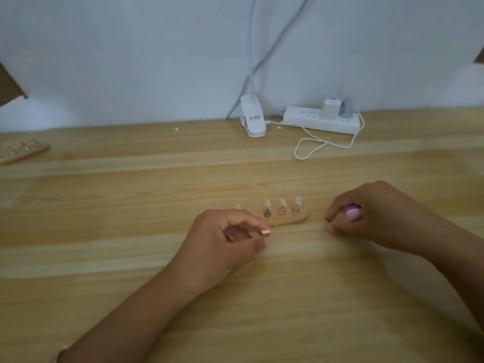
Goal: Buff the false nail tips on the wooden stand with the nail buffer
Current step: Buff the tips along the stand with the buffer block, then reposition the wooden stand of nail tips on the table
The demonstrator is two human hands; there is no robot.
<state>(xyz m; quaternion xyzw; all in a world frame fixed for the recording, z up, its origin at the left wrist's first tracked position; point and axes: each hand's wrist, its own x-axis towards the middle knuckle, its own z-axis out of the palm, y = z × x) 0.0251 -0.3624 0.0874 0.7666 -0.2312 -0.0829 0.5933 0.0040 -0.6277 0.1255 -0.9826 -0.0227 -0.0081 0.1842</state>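
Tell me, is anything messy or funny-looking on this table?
Only little things: two white specks lie loose on the table by the lamp clip, like stray crumbs, and the white cable sprawls in a loop. The wooden stand sits flat, its nail tips upright, and the right hand holds the nail buffer.

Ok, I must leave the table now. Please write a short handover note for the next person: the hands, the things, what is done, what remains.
The left hand is curled at the left end of the stand. A pale piece shows at its fingertips; I cannot tell what it is.
The right hand grips the buffer, right of the stand, touching no tip.
The stand lies on the table between the hands. Three tips show fully; a fourth peeks from behind the left hand.
Done: unclear whether any tip is buffed.
Remaining: probably bring the buffer to each tip.
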